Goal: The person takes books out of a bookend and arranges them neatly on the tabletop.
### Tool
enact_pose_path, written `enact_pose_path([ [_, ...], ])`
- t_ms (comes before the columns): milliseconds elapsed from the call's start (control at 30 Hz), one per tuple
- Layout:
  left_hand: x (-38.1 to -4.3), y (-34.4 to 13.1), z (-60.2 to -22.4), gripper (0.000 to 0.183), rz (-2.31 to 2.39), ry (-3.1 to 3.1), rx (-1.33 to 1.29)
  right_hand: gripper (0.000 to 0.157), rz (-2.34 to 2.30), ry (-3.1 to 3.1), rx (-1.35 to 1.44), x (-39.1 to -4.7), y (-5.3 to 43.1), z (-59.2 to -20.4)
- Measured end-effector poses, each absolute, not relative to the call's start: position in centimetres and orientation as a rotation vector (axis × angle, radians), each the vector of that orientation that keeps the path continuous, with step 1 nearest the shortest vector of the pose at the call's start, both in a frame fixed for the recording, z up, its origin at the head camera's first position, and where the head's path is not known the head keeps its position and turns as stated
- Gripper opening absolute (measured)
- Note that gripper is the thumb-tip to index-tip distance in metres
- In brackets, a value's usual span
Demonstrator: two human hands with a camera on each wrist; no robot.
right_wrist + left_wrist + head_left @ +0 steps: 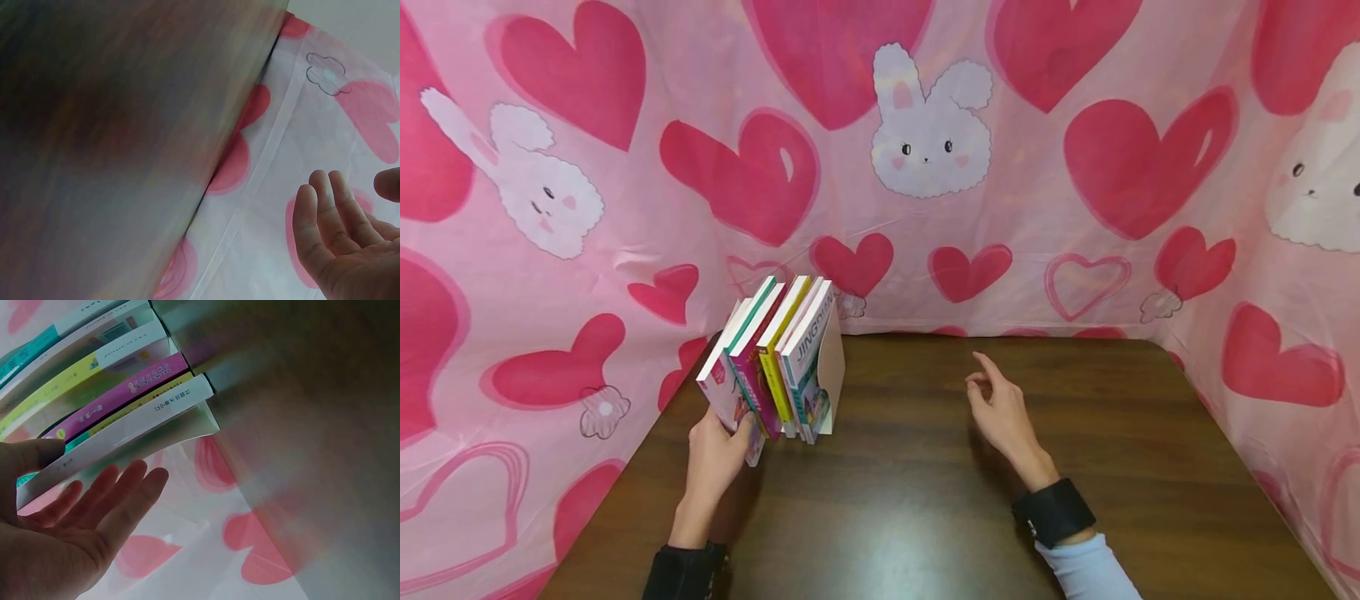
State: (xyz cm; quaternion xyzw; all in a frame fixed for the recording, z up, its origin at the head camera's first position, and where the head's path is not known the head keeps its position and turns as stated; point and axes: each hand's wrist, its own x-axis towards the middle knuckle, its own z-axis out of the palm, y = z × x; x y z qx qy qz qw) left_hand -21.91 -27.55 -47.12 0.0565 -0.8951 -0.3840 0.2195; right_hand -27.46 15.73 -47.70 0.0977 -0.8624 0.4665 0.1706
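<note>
Your left hand (718, 450) grips the white-spined book (125, 434) at the left end of a row of upright books, thumb on one side of it and fingers spread along the other. That row stands toward the left of the worktop (917, 475). Next to your book comes a thin teal-and-yellow spine (137, 407), then a magenta-spined book (756, 387), a yellow-spined book (777, 383) and, farther right, a teal-and-white book (808, 392) lettered "JINGDIAN", with a cream bookend (835, 362) beside it. Your right hand (1002, 415) hovers well apart from the row, fingers loosely bent, holding nothing. Pink fabric (1030, 225) printed with hearts and rabbits surrounds the worktop's back and sides.
</note>
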Motion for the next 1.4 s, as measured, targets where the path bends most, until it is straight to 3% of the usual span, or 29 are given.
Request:
enact_pose_path([
  [1167,-22.1,-26.9,-47.1,0.037,-1.063,-2.355,0.101,0.049,1.295,-2.457,0.325,-27.6,15.6,-47.9],
  [1400,-21.6,-26.9,-46.9,0.043,-1.073,-2.387,0.123,0.048,1.3,-2.467,0.321,-27.4,15.6,-47.9],
])
